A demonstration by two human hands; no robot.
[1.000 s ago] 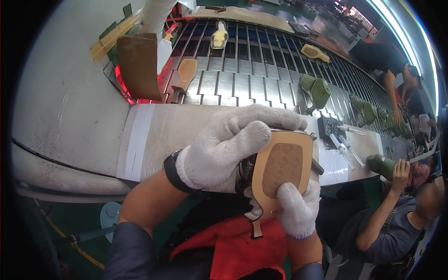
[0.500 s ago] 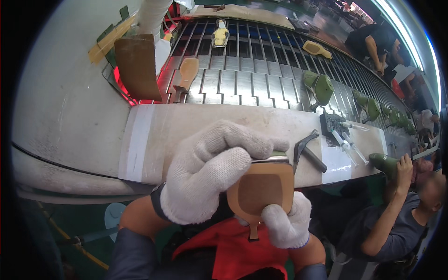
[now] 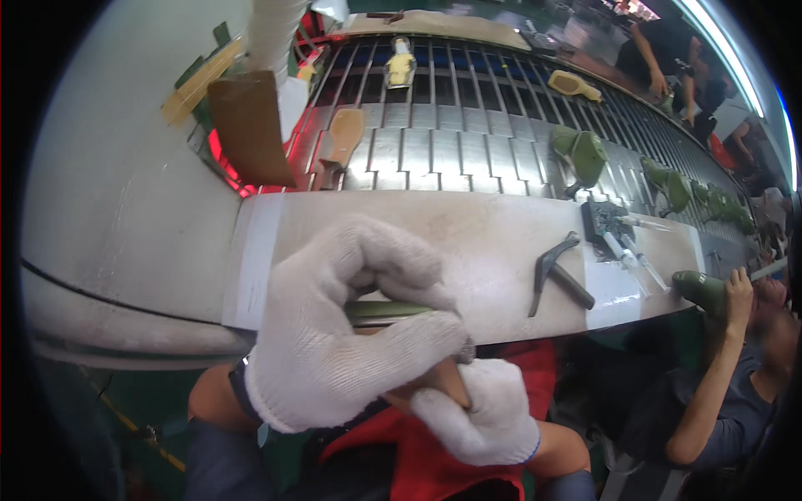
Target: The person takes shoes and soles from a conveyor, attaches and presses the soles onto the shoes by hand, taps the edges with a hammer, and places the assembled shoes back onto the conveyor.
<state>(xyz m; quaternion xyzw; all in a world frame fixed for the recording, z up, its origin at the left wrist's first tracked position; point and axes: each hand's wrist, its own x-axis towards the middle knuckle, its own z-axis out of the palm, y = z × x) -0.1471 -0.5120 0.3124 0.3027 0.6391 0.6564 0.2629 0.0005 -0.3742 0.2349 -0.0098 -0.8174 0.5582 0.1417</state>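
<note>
A pale work ledge (image 3: pixel 484 250) runs across the middle of the frame. On its right part lie a dark hammer (image 3: pixel 555 271) and, further right, a small dark block (image 3: pixel 600 219) with white tubes (image 3: pixel 631 255). Above it a slatted metal conveyor (image 3: pixel 434 159) carries a tan sole (image 3: pixel 342 138), a yellow piece (image 3: pixel 401 67) and green shoes (image 3: pixel 581 154).

Hammer (image 3: pixel 558 278) on bench (image 3: pixel 468 242), right of hands.

Gloved left hand (image 3: pixel 342 334), right hand (image 3: pixel 480 417) gripping shoe (image 3: pixel 393 311)
</note>
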